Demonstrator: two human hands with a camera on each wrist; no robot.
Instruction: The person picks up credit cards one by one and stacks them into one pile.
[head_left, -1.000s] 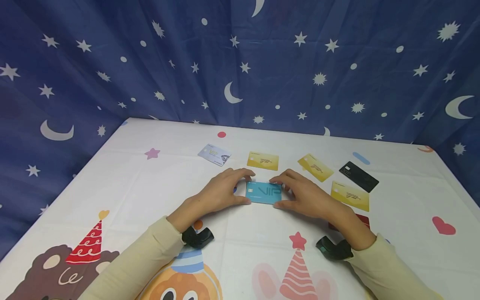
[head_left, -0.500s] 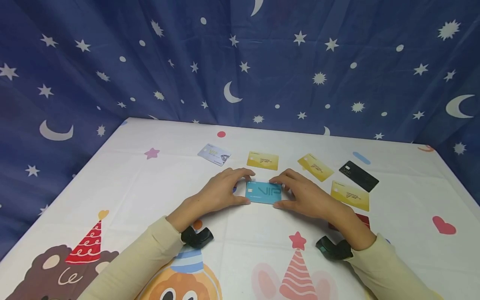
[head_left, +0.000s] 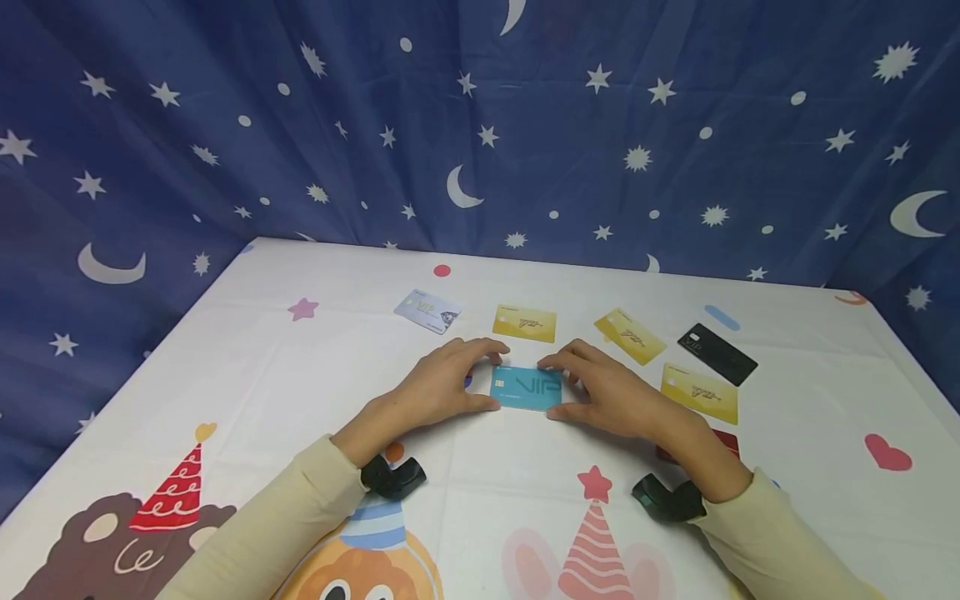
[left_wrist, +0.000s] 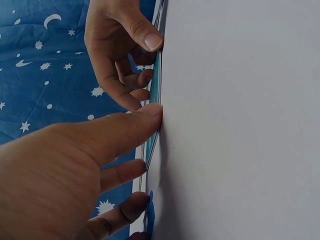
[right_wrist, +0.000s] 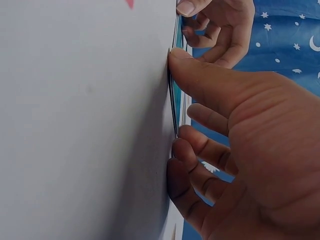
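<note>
A teal VIP card [head_left: 527,388] lies on the white tablecloth between the two hands, printed side up, its chip at the left. My left hand [head_left: 442,379] holds the card's left end, thumb at the near corner and fingertips at the far one. At the opposite end, my right hand [head_left: 611,390] grips in the same way, thumb near and curled fingers at the far edge. Seen edge-on in the left wrist view, the teal card [left_wrist: 154,82] shows thin layered lines along its side. Fingertips sit right at the cloth in the right wrist view.
Behind the hands lie a silver card [head_left: 428,312] and a gold card [head_left: 525,323]. Toward the right are another gold card [head_left: 630,337], a black card [head_left: 717,354] and a third gold card [head_left: 700,393]. The right forearm partly covers a red card [head_left: 726,442]. A blue star-print curtain [head_left: 480,125] hangs behind.
</note>
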